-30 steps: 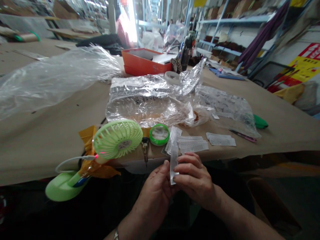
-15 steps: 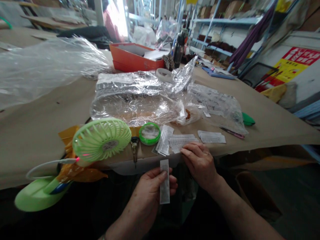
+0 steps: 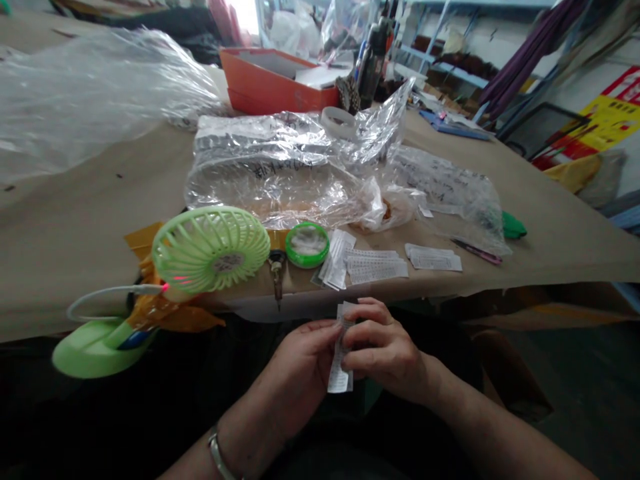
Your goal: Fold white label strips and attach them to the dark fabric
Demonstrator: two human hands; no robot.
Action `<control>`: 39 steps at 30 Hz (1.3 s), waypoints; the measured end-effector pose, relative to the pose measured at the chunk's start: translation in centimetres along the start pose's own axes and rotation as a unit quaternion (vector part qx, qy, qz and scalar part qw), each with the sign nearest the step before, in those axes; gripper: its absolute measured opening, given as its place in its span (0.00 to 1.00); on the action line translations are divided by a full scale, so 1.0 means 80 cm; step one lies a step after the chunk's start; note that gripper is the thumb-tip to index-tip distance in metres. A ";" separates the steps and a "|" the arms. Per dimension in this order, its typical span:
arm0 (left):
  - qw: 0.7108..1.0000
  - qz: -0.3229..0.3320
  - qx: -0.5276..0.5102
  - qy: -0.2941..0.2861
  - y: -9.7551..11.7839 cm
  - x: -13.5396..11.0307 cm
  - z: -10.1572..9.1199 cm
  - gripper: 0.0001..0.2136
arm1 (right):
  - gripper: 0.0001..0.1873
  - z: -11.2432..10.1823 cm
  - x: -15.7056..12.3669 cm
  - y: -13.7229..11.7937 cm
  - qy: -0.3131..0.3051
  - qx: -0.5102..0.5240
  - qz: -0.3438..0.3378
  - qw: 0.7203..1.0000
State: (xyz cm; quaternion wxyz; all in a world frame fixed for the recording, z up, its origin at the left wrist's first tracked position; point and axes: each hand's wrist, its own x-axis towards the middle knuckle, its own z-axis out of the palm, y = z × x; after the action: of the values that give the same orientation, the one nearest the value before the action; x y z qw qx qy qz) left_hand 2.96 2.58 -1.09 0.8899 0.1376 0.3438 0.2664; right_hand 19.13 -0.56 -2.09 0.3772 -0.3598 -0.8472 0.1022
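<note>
In front of the table edge, my left hand [image 3: 301,363] grips a narrow pale strip between thumb and fingers. My right hand [image 3: 393,350] is closed on a printed paper strip [image 3: 339,381] that lies over the pale one, its fingertips covering the upper part. Whether the two strips are attached, I cannot tell. Beyond my hands lie fanned printed strips [image 3: 377,267], a second small stack of printed strips [image 3: 434,258] to the right, and a pile of whitish strips [image 3: 337,260] to the left. Beside that pile sits a round green-rimmed container [image 3: 307,245] with whitish contents.
A green fan [image 3: 213,250] stands left at the table edge, near a pointed tool [image 3: 277,273]. Crumpled clear plastic bags [image 3: 270,183], a tape roll [image 3: 339,123] and an orange box [image 3: 275,83] lie farther back. A pink-and-black cutter [image 3: 477,251] rests on the right.
My right hand has left the fanned strips and come to my left hand with a printed strip, now over the pale one. The view has tilted downward.
</note>
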 end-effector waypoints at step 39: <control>0.994 -0.054 0.081 0.050 -0.017 0.001 0.000 0.10 | 0.08 -0.022 -0.020 0.004 0.153 -0.043 0.066 0.985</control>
State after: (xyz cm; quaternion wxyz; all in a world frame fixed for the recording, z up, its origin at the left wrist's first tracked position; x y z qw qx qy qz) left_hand 3.51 1.50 -1.74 0.8708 0.1769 0.4147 0.1960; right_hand 21.26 -1.61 -1.94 0.4793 -0.4419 -0.7575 0.0338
